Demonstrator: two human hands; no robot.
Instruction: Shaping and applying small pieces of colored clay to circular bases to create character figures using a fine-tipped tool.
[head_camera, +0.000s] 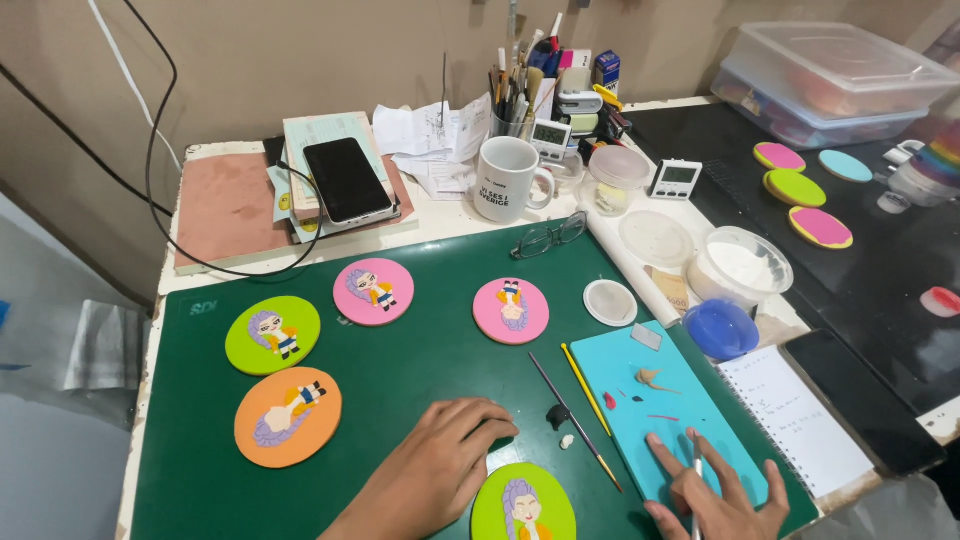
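Observation:
My left hand (440, 465) lies palm down on the green cutting mat (420, 370), fingers curled, just above a lime-green clay disc with a small figure (523, 503). My right hand (715, 495) rests spread on a light blue board (660, 415) and holds a thin metal tool (697, 480) between its fingers. Small bits of clay (657, 378) lie on that board. A dark clay lump (557, 415) and a tiny white piece (567, 441) sit on the mat between my hands, beside two thin brushes (585, 390).
Several more figure discs lie on the mat: lime (272, 335), orange (288, 416), pink (373, 291) and pink (511, 310). Behind are glasses (549, 238), a white mug (506, 178), a phone (346, 179) on books, tool cup, timers, tubs, a blue bowl (721, 328), a notebook (795, 420).

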